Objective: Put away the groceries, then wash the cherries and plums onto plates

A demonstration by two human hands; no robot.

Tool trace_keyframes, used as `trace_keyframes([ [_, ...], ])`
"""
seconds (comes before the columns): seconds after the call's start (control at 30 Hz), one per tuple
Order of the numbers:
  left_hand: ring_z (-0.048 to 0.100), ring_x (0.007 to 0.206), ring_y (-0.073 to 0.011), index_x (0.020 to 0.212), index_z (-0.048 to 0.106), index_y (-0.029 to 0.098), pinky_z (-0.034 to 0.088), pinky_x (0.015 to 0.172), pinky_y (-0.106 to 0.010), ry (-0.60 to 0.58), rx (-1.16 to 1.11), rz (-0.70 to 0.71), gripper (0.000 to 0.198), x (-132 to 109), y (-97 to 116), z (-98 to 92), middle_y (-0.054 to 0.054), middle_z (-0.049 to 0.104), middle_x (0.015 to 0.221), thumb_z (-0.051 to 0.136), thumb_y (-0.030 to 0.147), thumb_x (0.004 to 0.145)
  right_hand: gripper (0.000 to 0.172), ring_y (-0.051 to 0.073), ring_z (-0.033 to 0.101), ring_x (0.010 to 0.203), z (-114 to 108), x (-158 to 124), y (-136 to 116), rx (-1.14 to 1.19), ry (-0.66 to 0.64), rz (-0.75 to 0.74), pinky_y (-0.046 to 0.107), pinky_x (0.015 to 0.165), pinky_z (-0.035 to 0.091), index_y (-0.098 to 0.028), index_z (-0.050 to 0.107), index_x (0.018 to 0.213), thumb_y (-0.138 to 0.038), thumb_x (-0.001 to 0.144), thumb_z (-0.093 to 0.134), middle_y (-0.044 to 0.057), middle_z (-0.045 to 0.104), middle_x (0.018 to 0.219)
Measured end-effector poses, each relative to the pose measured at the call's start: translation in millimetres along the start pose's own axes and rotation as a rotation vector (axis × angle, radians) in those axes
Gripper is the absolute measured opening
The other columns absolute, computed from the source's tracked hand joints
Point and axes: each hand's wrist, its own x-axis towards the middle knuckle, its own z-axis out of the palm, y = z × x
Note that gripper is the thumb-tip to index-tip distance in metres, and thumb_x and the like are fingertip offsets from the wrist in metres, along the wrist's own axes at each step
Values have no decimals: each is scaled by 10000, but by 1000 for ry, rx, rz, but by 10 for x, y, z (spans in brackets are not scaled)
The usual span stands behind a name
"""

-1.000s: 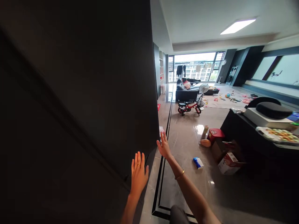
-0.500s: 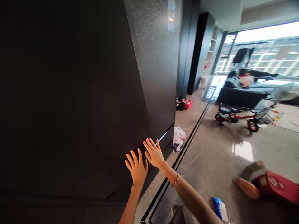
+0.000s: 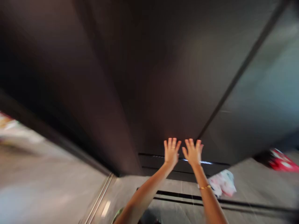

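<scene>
Both palms face a tall dark cabinet (image 3: 158,93) that fills most of the view. My left hand (image 3: 171,154), with a ring on one finger, lies flat against the lower part of its door, fingers spread. Close beside it on the right, my right hand (image 3: 193,152) is also spread near the vertical seam between two door panels. A gold bracelet (image 3: 205,187) circles the right wrist. Below the fingers runs a dark horizontal slot (image 3: 151,155) with a bright reflection. Neither hand grips anything.
Beside the cabinet's base at the right lies a pale plastic bag (image 3: 225,183). Farther right is a red item (image 3: 283,161), blurred. Dark stripes (image 3: 177,195) cross the tiled floor below, and metal tracks (image 3: 99,199) run along it at the lower left.
The view has swung left to face the cabinet doors, so the room with the bicycle and sofa is out of sight. Both hands stay spread and flat at the cabinet.
</scene>
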Motion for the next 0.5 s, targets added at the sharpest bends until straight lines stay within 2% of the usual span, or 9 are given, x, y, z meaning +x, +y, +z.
trace_keyframes([
  [0.07, 87, 1429, -446, 1461, 341, 184, 113, 1125, -641, -24, -87, 76, 804, -76, 67, -140, -159, 146, 1583, 679, 246, 735, 554, 438, -27, 1431, -42, -32, -16, 10, 96, -5, 715, 1089, 70, -210, 480, 1399, -411, 883, 509, 94, 401, 1485],
  [0.13, 91, 1448, -385, 1486, 268, 148, 148, 1152, -574, 11, -95, 110, 783, -196, 28, -327, -155, 97, 1592, 607, 271, 791, 721, 444, -1, 1428, 0, -57, -150, 96, 174, -17, 734, 1074, 34, -265, 315, 1479, -456, 833, 572, 80, 263, 1549],
  [0.2, 76, 1461, -329, 1508, 189, 178, 185, 1156, -534, 33, -92, 90, 744, -430, -147, -558, -147, 23, 1599, 524, 293, 854, 785, 440, -24, 1426, 132, -153, -468, 219, 192, 62, 736, 1068, -23, -325, 210, 1503, -454, 819, 574, 43, 155, 1575],
  [0.23, 79, 1464, -307, 1513, 162, 183, 203, 1159, -508, 17, -98, 66, 738, -608, -290, -687, -144, 11, 1600, 500, 291, 866, 743, 436, 11, 1431, 230, -251, -704, 298, 178, 24, 726, 1082, -28, -335, 225, 1499, -431, 836, 546, 31, 193, 1565],
  [0.27, 102, 1463, -295, 1514, 150, 186, 223, 1159, -485, -13, -122, 47, 737, -831, -473, -818, -147, 21, 1599, 490, 298, 870, 696, 434, 107, 1427, 351, -385, -986, 396, 148, -53, 715, 1099, 15, -357, 254, 1490, -414, 848, 519, 20, 253, 1548],
  [0.33, 199, 1441, -312, 1513, 159, 185, 283, 1142, -469, -77, -208, -27, 763, -1395, -945, -1069, -162, 108, 1590, 513, 309, 849, 641, 393, 312, 1378, 657, -740, -1669, 663, -6, -176, 654, 1092, 271, -427, 277, 1468, -411, 862, 484, -24, 347, 1507],
  [0.4, 337, 1389, -305, 1507, 183, 134, 346, 1120, -428, -65, -310, -147, 797, -2065, -1508, -1296, -177, 313, 1526, 540, 263, 807, 568, 368, 519, 1237, 1014, -1140, -2460, 833, -244, -136, 583, 933, 493, -477, 352, 1422, -480, 863, 451, -38, 515, 1392],
  [0.43, 423, 1341, -284, 1495, 233, 140, 381, 1101, -394, -22, -351, -235, 789, -2414, -1798, -1406, -167, 399, 1482, 556, 238, 782, 537, 362, 592, 1151, 1188, -1327, -2880, 880, -365, -74, 544, 853, 548, -453, 437, 1385, -532, 854, 443, -20, 594, 1310],
  [0.5, 480, 1300, -260, 1469, 315, 193, 403, 1091, -367, 85, -411, -403, 772, -3094, -2354, -1646, -131, 448, 1457, 579, 194, 743, 570, 355, 619, 1113, 1485, -1625, -3753, 999, -618, -54, 483, 860, 564, -295, 597, 1289, -590, 812, 498, 61, 652, 1228],
])
